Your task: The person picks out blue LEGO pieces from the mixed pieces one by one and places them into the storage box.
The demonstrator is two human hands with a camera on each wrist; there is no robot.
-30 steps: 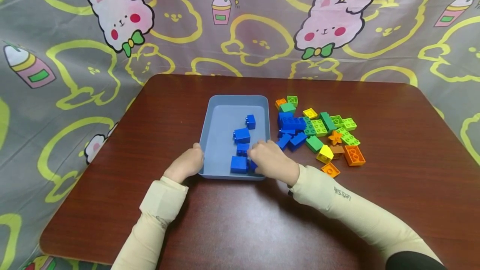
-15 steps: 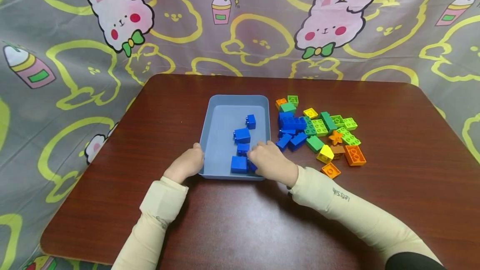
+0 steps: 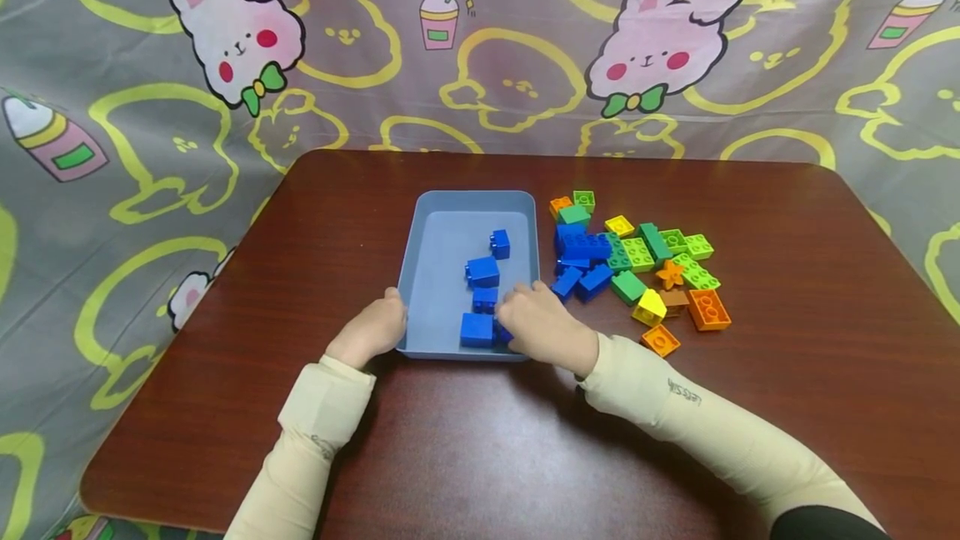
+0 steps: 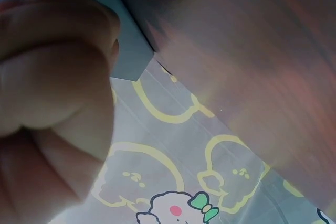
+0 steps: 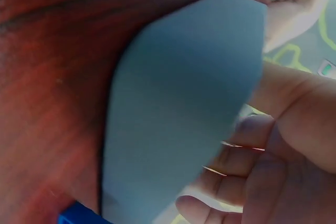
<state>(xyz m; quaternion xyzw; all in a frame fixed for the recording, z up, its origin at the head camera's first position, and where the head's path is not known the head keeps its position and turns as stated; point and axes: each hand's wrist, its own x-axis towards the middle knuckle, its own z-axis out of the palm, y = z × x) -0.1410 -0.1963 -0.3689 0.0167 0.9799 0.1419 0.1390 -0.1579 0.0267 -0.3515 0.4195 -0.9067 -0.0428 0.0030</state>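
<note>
My left hand grips the left wall of the blue-grey tray near its front corner; in the left wrist view the curled hand lies against that wall. Over the tray's front right corner, my right hand has its fingers down inside, pinching a mostly hidden blue toy brick. Just left of it lies a larger blue brick. Further back in the tray are more blue bricks. The right wrist view shows the tray's outer wall with curled fingers behind it.
Right of the tray, a loose pile holds several blue bricks, green bricks, a yellow brick, an orange star piece and orange bricks. All stand on a dark wooden table, before a patterned cloth.
Both hands, the tray and the bricks keep their places; only the head view shifts very slightly.
</note>
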